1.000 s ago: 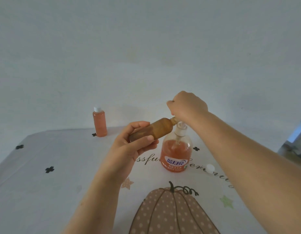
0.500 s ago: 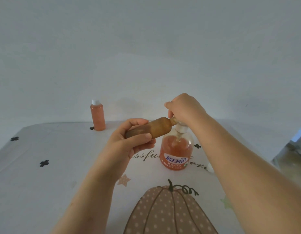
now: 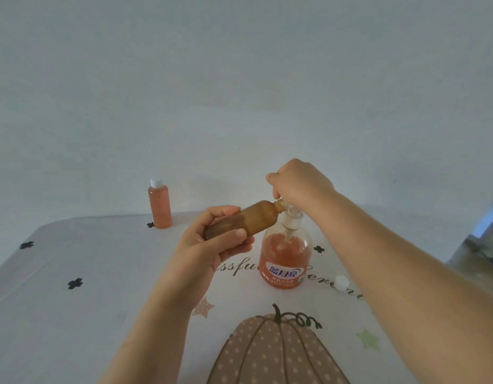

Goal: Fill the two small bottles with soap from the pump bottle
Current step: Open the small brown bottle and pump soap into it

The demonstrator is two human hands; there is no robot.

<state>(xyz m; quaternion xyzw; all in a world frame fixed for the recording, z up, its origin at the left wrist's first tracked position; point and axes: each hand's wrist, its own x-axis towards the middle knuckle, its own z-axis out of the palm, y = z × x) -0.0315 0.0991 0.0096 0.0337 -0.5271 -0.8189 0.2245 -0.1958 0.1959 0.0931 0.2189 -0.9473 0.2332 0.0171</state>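
Observation:
A clear pump bottle (image 3: 285, 256) about half full of orange soap stands in the middle of the table. My right hand (image 3: 299, 182) sits on top of its pump head with the fingers curled over it, hiding the nozzle. My left hand (image 3: 209, 245) grips a small brownish bottle (image 3: 253, 220), tilted almost level, its open mouth held right at the pump's spout. A second small bottle (image 3: 159, 205), full of orange soap and closed with a white cap, stands upright at the table's far left edge.
A loose white cap (image 3: 341, 282) lies on the tablecloth (image 3: 73, 314) to the right of the pump bottle, beside my right forearm. The cloth carries a pumpkin print (image 3: 273, 353) near me. A pale wall rises behind the table.
Both hands and the bottles keep the same pose relative to each other. The view has shifted slightly, and the pump head sits a little lower than one second ago.

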